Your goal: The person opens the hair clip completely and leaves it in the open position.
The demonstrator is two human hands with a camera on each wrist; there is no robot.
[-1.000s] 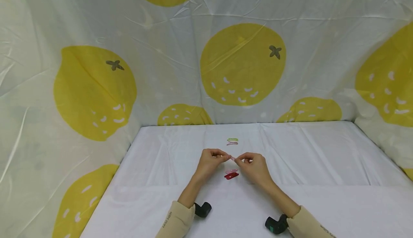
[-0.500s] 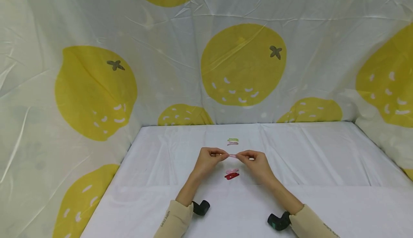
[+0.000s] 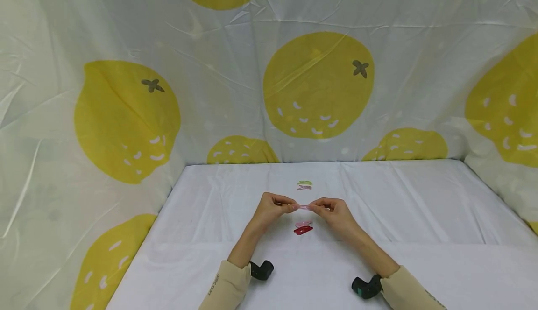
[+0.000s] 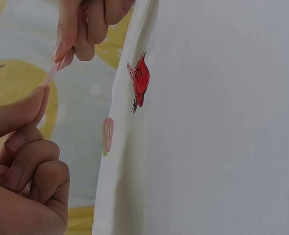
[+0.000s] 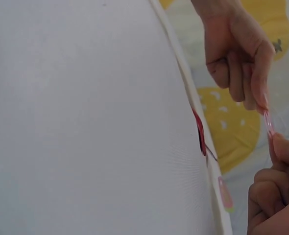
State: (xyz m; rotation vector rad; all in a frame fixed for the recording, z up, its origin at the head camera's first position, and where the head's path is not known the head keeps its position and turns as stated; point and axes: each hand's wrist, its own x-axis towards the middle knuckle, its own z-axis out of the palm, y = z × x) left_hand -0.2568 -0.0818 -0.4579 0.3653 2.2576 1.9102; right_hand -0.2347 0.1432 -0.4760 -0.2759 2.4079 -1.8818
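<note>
Between the two hands a pink snap hair clip (image 3: 303, 207) is stretched level above the table. My left hand (image 3: 270, 210) pinches one end of it between thumb and forefinger, the other fingers curled. The opposite end is pinched the same way by my right hand (image 3: 336, 215). Both ends of the clip are hidden by fingertips. Nearer to me, a red hair clip (image 4: 141, 81) lies beside another pink clip (image 3: 303, 224). Beyond the hands, a green hair clip (image 3: 304, 182) and a pinkish one (image 3: 304, 187) lie close together.
A white cloth covers the table (image 3: 201, 207). Behind it and at both sides hangs a pale curtain (image 3: 218, 81) printed with yellow lemons. Black angled camera mounts (image 3: 262, 270) stick out inward from both sleeves.
The pink clip in the hands has turned from slanted to level, and more of it shows. The hands have spread slightly apart. The clips on the table stay put.
</note>
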